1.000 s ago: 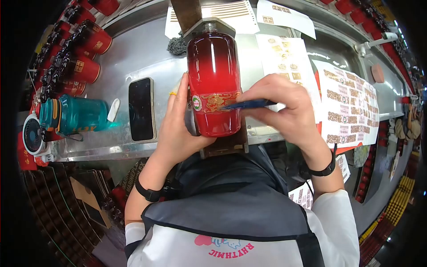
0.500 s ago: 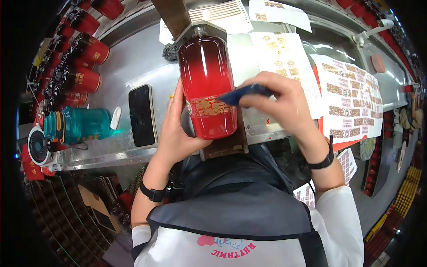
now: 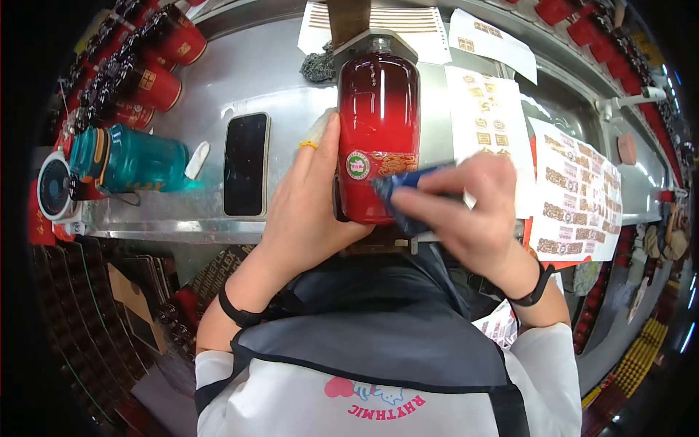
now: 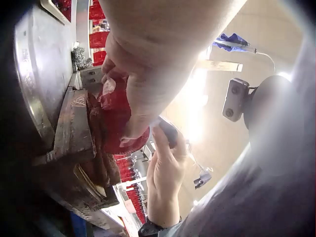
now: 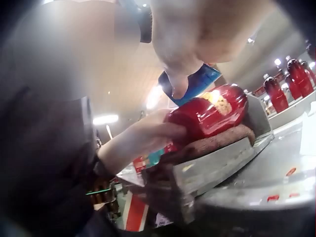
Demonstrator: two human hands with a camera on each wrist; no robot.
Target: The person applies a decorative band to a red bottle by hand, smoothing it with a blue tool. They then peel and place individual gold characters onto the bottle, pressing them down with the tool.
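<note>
A glossy red bottle (image 3: 378, 109), dark toward its neck, lies on its side in a cradle (image 3: 404, 244) with brown padding (image 5: 222, 140). Around its lower body runs a gold patterned band (image 3: 397, 162) beside a round green-and-white emblem (image 3: 357, 166). My left hand (image 3: 302, 197) holds the bottle, fingers along its left side and thumb at the base. One finger wears a yellow band (image 3: 308, 144). My right hand (image 3: 477, 211) pinches a flat dark-blue piece (image 3: 411, 186), whose edge lies over the gold band. That hand is blurred.
A phone (image 3: 246, 164), a teal water bottle (image 3: 142, 156) and a small fan (image 3: 55, 186) are at left. Finished-looking red bottles (image 3: 149, 84) line the back left. Sticker sheets (image 3: 571, 197) lie at right, dark mesh scouring pad (image 3: 318, 65) behind.
The bottle has turned so the round emblem sits nearer its middle. My right hand first lifted off, then brought the blue piece back lower on the label. The head view has shifted.
</note>
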